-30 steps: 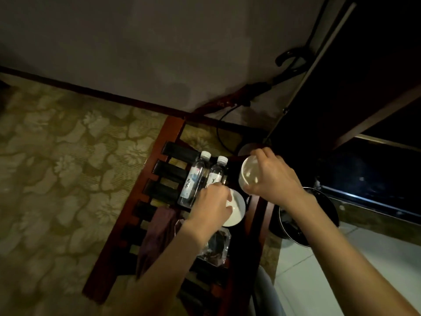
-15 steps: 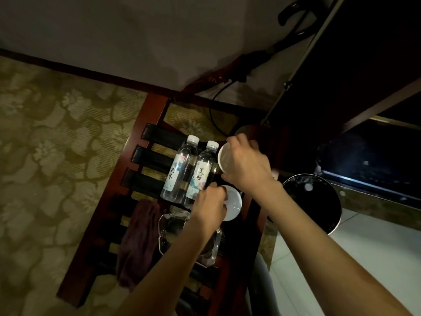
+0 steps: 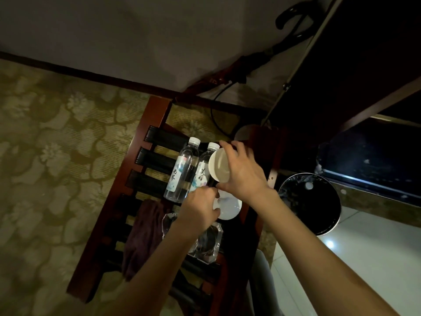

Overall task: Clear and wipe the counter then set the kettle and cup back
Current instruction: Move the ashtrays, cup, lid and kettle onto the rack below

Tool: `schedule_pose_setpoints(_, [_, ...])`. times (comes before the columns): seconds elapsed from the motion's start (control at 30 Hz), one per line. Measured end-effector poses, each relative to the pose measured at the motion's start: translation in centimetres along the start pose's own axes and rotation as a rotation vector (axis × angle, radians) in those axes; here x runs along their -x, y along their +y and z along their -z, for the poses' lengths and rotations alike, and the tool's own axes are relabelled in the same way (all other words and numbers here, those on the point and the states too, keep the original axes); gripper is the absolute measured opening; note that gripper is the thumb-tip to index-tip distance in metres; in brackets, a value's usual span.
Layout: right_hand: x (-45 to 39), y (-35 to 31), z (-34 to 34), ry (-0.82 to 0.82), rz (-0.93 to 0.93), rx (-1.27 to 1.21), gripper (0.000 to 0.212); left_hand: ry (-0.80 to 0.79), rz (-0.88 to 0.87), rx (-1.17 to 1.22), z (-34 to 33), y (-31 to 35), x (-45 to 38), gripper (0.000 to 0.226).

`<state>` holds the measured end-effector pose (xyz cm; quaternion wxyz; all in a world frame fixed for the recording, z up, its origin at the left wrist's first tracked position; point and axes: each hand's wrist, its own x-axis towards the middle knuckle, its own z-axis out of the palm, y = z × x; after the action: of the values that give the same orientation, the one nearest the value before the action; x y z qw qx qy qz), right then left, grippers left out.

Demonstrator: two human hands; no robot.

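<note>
cup [image 3: 219,164] tilted, inside seen bare, gripped by right hand [image 3: 243,173] | saucer [image 3: 229,207] pinched by left hand [image 3: 199,207] | two water bottles [image 3: 182,172] capped

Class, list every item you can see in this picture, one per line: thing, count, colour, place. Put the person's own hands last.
water bottles: 2, clear with white caps, standing side by side on the slatted rack
slatted rack: 1, red-brown frame with black slats, on the carpet
cup: 1, white, tilted, held above the saucer
saucer: 1, white, on the rack below the cup
cloth: 1, dark purple-brown, draped on the rack's left side
glass tray: 1, clear, on the rack near the person
bin: 1, black, on the floor right of the rack
cable: 1, black, by the wall
left hand: 1, grips the saucer's edge
right hand: 1, holds the cup
</note>
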<state>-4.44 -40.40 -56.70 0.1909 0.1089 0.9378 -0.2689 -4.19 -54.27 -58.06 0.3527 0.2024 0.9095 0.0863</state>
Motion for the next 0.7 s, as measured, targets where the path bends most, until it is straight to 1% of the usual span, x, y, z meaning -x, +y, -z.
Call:
schedule_pose_setpoints(0.07, [0.7,0.2,0.7,0.004,-0.020,0.007,0.102,-0.002,0.020,-0.006,1.1,0.1,0.5,0.029])
schedule_pose_setpoints(0.2, [3.0,0.5,3.0,0.029,-0.068,0.000,0.082,0.064,0.047,-0.023,4.5,1.2,1.7,0.025])
schedule_pose_setpoints(0.27, [4.5,0.2,4.8,0.023,-0.070,0.020,0.072,0.111,0.029,-0.036,6.7,2.1,2.7,0.025])
schedule_pose_setpoints(0.33, [6.0,-0.4,7.0,0.010,-0.063,0.046,0.066,0.121,-0.012,-0.066,9.1,3.3,3.9,0.028])
schedule_pose_setpoints(0.43, [8.7,-2.0,11.3,-0.006,-0.025,0.088,0.064,0.111,-0.077,-0.101,13.4,5.6,6.3,0.031])
schedule_pose_setpoints(0.53, [11.7,-4.1,16.2,-0.029,0.005,0.139,0.070,0.111,-0.115,-0.155,17.8,8.3,9.1,0.032])
schedule_pose_setpoints(0.6, [14.3,-5.7,19.8,0.006,0.032,0.152,0.069,0.121,-0.144,-0.185,20.9,10.0,11.6,0.034])
schedule_pose_setpoints(0.7, [18.7,-7.7,25.2,0.074,0.053,0.169,0.060,0.141,-0.185,-0.221,25.4,12.6,16.0,0.033])
